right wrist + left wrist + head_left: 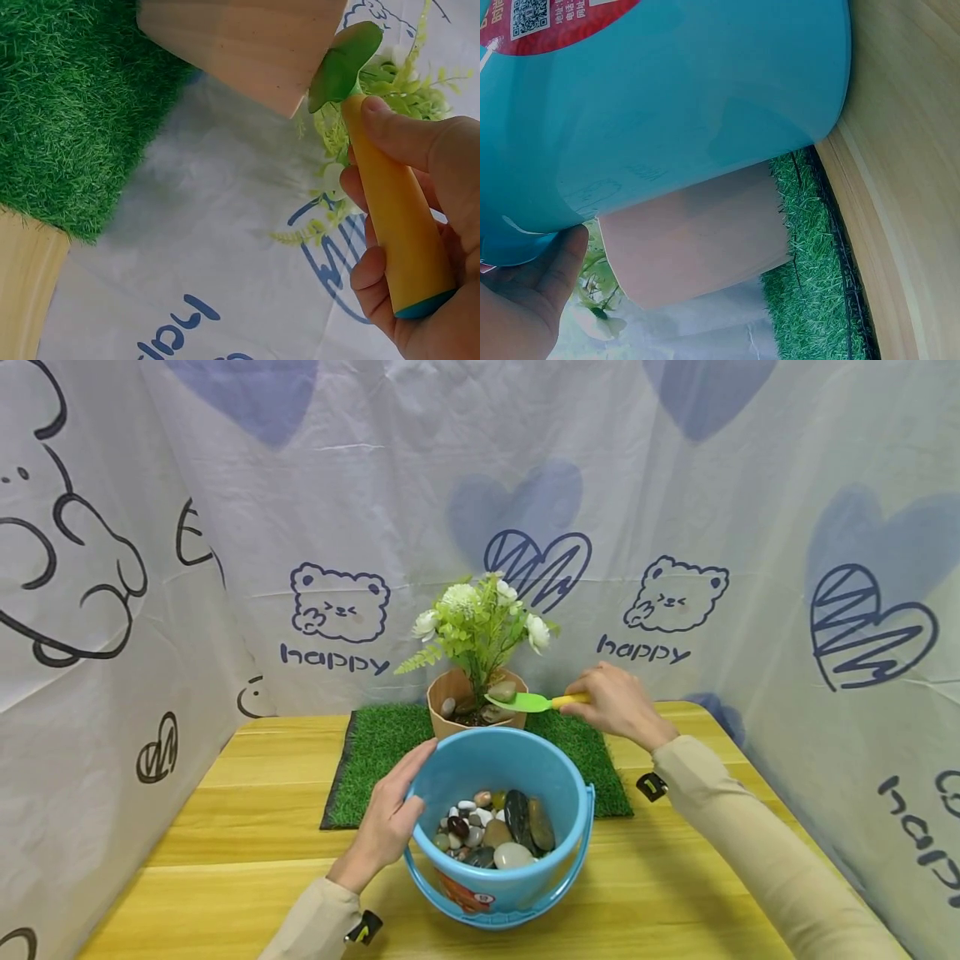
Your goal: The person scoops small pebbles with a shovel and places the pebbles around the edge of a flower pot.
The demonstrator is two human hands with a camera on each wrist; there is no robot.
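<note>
On the wooden table (247,785), a blue bucket (480,760) holds a bed of pebbles (496,833) — white, brown, grey and black, with long dark ones to the right. Behind it, on a green turf mat (382,760), stands a peach-coloured pot (697,240) with white flowers (460,600), green leaves (420,659) and some stones inside. The left hand (390,814) holds the bucket's left rim, thumb at the lip, fingers along the outer wall. The right hand (618,702) wraps the yellow handle of a small shovel (530,702), its green blade over the pot; a smooth stone (502,691) shows at the blade. The bucket bears a red label (551,26) with a QR code and Chinese print, partly out of view. White cloth (420,410) behind reads "happy" — lettered beneath drawn bears (341,602).
</note>
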